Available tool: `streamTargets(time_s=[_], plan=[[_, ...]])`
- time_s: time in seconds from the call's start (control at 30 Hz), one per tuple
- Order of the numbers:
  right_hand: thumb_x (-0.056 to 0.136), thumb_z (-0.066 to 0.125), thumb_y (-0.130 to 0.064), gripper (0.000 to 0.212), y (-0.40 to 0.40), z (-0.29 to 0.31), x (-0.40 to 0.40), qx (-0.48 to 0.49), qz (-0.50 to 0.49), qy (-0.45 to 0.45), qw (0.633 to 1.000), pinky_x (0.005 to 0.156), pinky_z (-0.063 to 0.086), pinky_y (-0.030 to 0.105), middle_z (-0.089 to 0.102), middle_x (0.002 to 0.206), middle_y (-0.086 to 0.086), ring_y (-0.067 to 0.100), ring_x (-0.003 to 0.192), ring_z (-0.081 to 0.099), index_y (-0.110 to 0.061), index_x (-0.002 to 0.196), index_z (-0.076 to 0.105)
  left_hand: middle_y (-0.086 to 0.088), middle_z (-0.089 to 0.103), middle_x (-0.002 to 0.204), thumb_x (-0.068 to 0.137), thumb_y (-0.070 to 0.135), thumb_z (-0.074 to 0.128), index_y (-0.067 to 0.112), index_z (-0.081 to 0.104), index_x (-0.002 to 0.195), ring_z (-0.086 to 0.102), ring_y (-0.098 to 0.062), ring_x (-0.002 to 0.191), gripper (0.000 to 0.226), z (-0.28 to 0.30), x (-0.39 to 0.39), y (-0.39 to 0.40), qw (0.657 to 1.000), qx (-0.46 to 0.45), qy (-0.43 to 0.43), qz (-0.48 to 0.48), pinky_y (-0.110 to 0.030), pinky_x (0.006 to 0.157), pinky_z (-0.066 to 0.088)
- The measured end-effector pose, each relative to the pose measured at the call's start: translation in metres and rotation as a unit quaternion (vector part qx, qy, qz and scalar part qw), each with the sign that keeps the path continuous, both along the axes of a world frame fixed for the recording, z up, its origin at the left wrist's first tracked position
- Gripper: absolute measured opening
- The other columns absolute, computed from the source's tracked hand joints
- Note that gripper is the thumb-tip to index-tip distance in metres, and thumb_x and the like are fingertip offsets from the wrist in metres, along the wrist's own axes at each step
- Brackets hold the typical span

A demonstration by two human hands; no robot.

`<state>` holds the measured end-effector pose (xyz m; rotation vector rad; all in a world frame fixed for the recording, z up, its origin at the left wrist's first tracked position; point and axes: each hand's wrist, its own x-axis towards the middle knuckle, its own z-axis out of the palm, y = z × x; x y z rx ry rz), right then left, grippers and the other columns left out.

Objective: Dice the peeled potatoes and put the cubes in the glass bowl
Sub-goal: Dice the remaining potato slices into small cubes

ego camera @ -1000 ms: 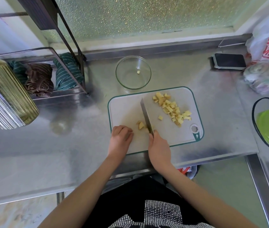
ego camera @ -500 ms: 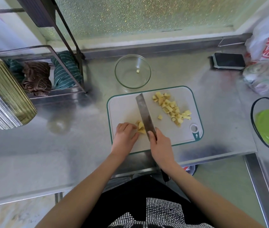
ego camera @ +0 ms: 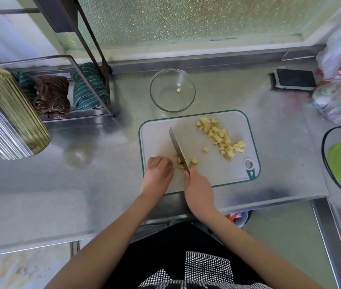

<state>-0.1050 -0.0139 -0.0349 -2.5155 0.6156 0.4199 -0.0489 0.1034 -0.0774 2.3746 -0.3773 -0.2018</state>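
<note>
Risk: right hand (ego camera: pixel 198 188) gripping knife (ego camera: pixel 179 149); left hand (ego camera: pixel 158 174), curled on potato piece (ego camera: pixel 179 161) beside blade, may be nicked.

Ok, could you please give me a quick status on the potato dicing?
Right hand grips knife, left hand steadies last potato bits. Cube pile on board; bowl holds one cube. Nothing in the way.

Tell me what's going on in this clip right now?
A person is dicing potato on a cutting board. The right hand grips a knife over the last potato piece, which the left hand steadies. A pile of cubes sits on the board; the glass bowl holds just one.
</note>
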Motion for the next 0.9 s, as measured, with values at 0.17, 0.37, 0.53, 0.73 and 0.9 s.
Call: streamTargets(time_s=[0.17,0.37,0.53,0.73,0.9], plan=[[0.1,0.033,-0.038,0.037,-0.011,-0.006,0.001,0.046,-0.006,-0.006,0.999,0.074,0.043,0.039,0.066,0.094,0.015,0.037,0.091,0.06,-0.011,0.114,0.053,-0.01,0.061,0.085,0.073,0.001,0.071,0.004,0.063,0.085,0.053,-0.031,0.085,0.015,0.0,-0.001,0.001,1.0,0.0,-0.003,0.008,-0.026,0.077,0.04],[0.097,0.045,-0.036,0.029,-0.047,-0.004,0.014,0.128,0.023,0.016,0.991,0.07,0.041,0.033,0.066,0.086,0.012,0.03,0.085,0.06,-0.012,0.087,0.057,-0.007,0.063,0.09,0.075,0.017,0.073,0.007,0.063,0.09,0.053,-0.029,0.089,0.02,0.001,0.005,-0.006,1.0,0.014,0.002,-0.004,-0.027,0.08,0.037],[0.097,0.045,-0.03,0.028,-0.039,0.0,0.009,0.177,-0.044,-0.02,0.983,0.062,0.037,0.029,0.051,0.063,-0.004,0.021,0.059,0.051,-0.02,0.071,0.044,-0.005,0.06,0.092,0.086,0.012,0.062,0.007,0.06,0.093,0.05,-0.022,0.088,0.008,0.013,0.009,-0.014,0.998,-0.044,0.025,0.036,-0.029,0.078,0.042],[0.099,0.045,-0.029,0.023,-0.041,0.018,0.009,0.374,-0.176,-0.014,0.91,0.037,0.038,0.028,0.04,0.044,0.001,0.016,0.031,0.035,-0.01,0.086,0.049,0.003,0.059,0.097,0.094,0.022,0.052,0.016,0.053,0.105,0.056,-0.008,0.084,0.013,0.045,0.013,-0.035,0.961,-0.183,0.15,0.142,-0.009,0.068,0.042],[0.099,0.045,-0.031,0.028,-0.053,0.032,0.013,0.439,-0.162,0.017,0.884,0.039,0.037,0.027,0.038,0.043,0.004,0.017,0.03,0.031,-0.011,0.08,0.043,0.005,0.056,0.077,0.095,0.026,0.05,0.019,0.047,0.099,0.053,-0.007,0.069,0.009,0.064,0.018,-0.065,0.912,-0.247,0.285,0.158,-0.011,0.058,0.042]])
